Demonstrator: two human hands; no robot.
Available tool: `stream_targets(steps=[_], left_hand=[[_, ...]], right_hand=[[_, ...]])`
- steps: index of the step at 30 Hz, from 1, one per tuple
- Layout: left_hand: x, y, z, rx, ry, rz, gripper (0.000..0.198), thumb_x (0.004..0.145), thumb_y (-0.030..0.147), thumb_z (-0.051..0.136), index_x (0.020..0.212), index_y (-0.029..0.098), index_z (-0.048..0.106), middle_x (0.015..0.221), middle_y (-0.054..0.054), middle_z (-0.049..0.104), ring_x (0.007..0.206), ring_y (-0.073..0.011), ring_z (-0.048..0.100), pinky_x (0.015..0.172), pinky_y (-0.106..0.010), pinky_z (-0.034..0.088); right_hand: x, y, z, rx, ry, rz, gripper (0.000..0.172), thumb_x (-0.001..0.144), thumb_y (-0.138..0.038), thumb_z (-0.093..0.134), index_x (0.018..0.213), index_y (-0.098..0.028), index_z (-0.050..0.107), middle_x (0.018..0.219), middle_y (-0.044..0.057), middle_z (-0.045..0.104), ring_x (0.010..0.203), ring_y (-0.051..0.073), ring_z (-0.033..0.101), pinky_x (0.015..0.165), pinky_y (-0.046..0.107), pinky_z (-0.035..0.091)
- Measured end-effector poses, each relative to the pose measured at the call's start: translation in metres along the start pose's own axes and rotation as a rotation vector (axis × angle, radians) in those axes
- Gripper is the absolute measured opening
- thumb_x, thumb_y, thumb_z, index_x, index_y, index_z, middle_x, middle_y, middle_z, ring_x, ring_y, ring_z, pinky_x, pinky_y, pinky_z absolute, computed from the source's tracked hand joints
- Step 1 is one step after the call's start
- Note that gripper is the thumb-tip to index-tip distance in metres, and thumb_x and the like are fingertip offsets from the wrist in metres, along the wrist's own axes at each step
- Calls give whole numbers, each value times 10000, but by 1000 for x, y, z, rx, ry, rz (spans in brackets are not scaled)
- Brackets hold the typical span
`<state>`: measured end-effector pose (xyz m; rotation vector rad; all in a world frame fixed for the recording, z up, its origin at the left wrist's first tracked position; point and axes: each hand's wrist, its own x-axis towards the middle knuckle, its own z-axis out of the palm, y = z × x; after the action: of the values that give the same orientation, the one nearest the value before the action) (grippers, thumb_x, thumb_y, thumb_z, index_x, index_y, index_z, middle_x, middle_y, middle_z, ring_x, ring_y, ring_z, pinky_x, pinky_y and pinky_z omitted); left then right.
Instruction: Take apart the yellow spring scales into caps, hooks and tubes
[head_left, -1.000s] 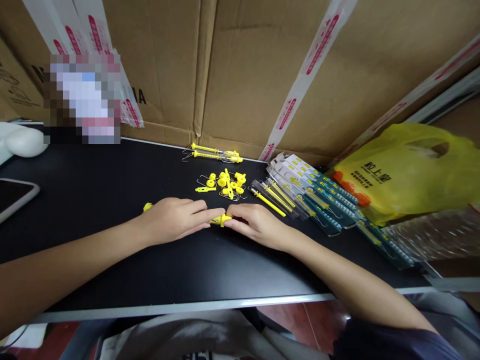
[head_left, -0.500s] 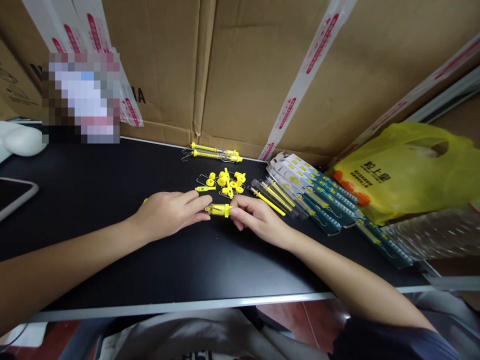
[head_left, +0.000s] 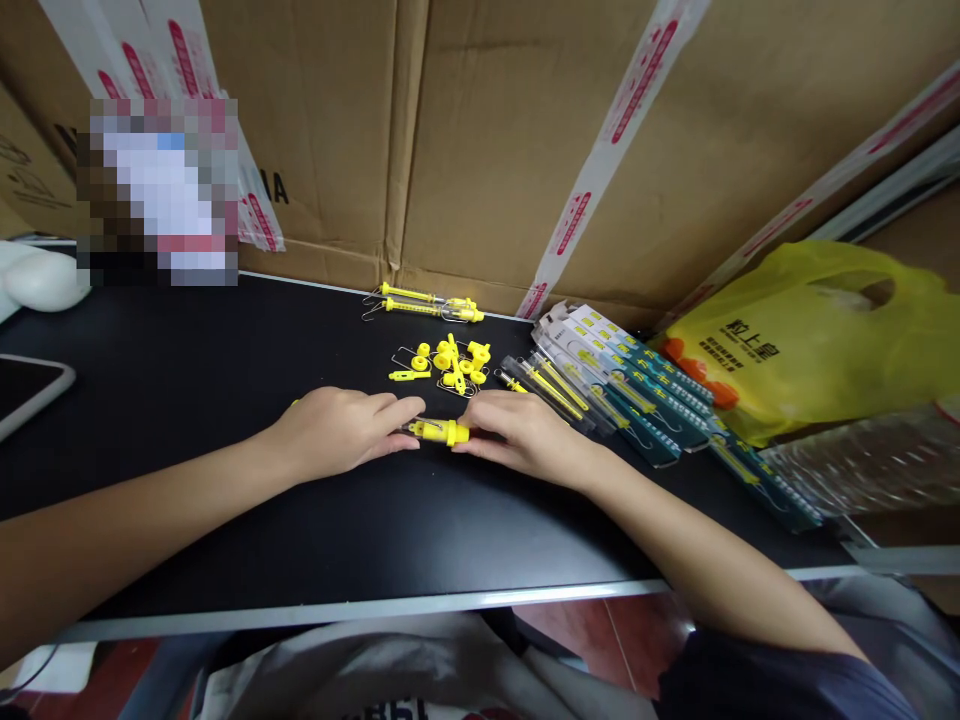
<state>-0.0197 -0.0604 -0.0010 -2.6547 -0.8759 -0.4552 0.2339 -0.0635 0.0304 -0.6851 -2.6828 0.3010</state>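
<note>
On the left of my black table (head_left: 390, 530) lies a flat thing with a white rim (head_left: 30, 392). Next, my left hand (head_left: 337, 430) curls its fingers over one end of a yellow tube (head_left: 437, 431), right in front of me. Little yellow bits (head_left: 457, 372) sit just behind the tube. My right hand (head_left: 519, 430) pinches its other end. Then come some long boxes (head_left: 637, 375) and a yellow bag (head_left: 814, 340).

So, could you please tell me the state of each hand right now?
Left hand: closed, holding the spring scale.
Right hand: closed, holding the yellow cap at its end.
</note>
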Motion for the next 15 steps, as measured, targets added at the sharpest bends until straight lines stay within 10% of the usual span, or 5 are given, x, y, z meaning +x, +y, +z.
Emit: stream_targets(steps=[15], left_hand=[[0, 0, -2, 9, 29, 6, 327, 958, 462, 322, 1073, 223, 512, 768, 43, 669, 635, -130, 657, 474, -250, 347]], right_hand=[[2, -2, 0, 40, -63, 93, 281, 943, -376, 433, 809, -157, 548, 723, 38, 578, 674, 138, 530, 640, 233, 384]])
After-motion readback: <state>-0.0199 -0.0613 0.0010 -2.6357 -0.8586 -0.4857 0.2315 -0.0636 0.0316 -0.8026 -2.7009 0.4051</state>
